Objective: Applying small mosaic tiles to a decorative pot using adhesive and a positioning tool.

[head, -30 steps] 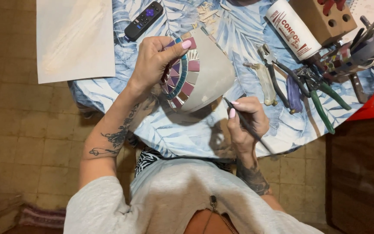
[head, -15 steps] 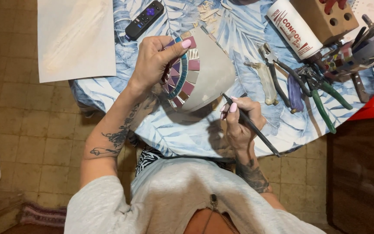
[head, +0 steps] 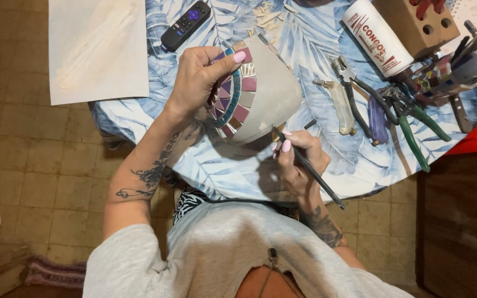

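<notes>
Left hand gripping tilted pot; right hand pinching brush.

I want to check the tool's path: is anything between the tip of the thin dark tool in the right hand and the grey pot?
Nothing visible. The right hand holds the thin dark tool with its tip at the bare grey wall of the pot, which the left hand grips at its tiled rim. The pliers lie off to the side.

- Pot: plain grey, with a rim band of purple, pink, silver and teal mosaic tiles.
- Tablecloth: white, printed with blue leaves.
- Remote: black, purple button.
- Glue bottle: white, red print.
- Pliers: green handles.
- Floor: tan square tiles.
- Left hand: pink nails.
</notes>
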